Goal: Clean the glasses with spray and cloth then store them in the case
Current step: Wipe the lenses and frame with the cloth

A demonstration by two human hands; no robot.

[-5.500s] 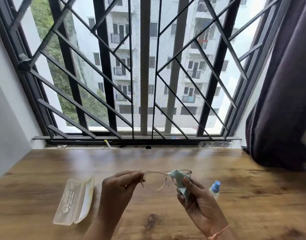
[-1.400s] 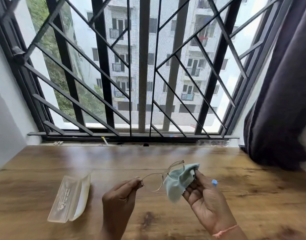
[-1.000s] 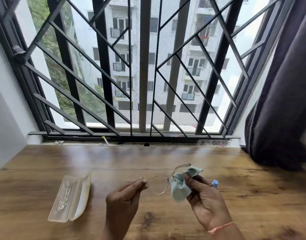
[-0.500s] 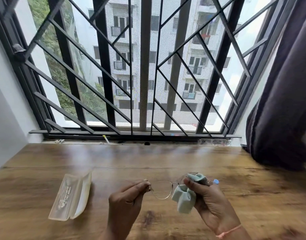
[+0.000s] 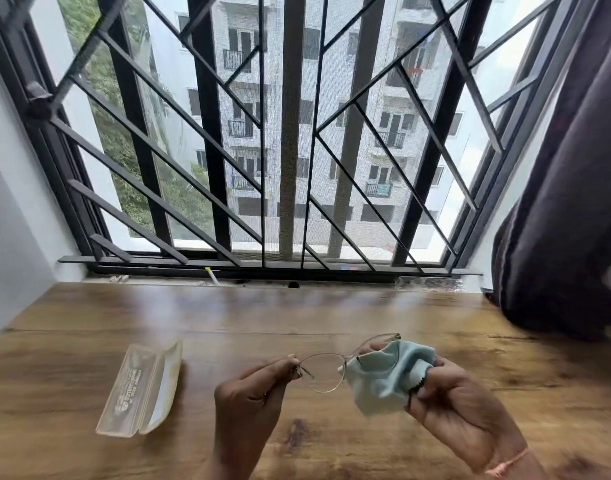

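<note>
- Pinching the left end of the thin, metal-rimmed clear glasses point(image 5: 323, 374), the left hand point(image 5: 252, 393) had its fingers curled tight on the frame, held above the brown wooden worktop point(image 5: 89, 445).
- The right hand point(image 5: 449, 407) gripped the pale blue cleaning cloth point(image 5: 383, 379), fingers bunched round it, with the cloth covering the right lens.
- The translucent plastic case point(image 5: 141, 389) lay open on the worktop, well left of both hands.

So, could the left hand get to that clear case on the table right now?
Probably yes: the case lies open to the left of the left hand with only table between, though its fingers are pinching the glasses.
</note>
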